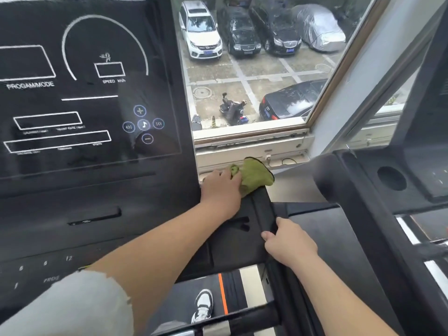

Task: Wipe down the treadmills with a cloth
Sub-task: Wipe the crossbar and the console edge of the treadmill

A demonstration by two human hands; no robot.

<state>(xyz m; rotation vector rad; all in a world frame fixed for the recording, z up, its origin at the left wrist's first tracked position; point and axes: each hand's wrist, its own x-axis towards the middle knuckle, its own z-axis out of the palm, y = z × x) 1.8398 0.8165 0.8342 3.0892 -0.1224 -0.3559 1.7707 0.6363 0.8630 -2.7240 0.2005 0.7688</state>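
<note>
My left hand (221,190) presses a bunched green cloth (254,177) against the top end of the black right handrail (264,204) of the treadmill, just right of its console (80,105). My right hand (289,243) grips the same handrail lower down, fingers wrapped around its left side. The cloth covers the rail's upper end, beside the console's right edge. The console is a dark glossy panel with white outlines, a speed display and round media buttons.
A second treadmill (392,185) stands close on the right with a round cup recess. A window (254,69) ahead overlooks parked cars. Its sill lies just behind the cloth. Below, my shoe (203,305) stands on the belt beside an orange stripe.
</note>
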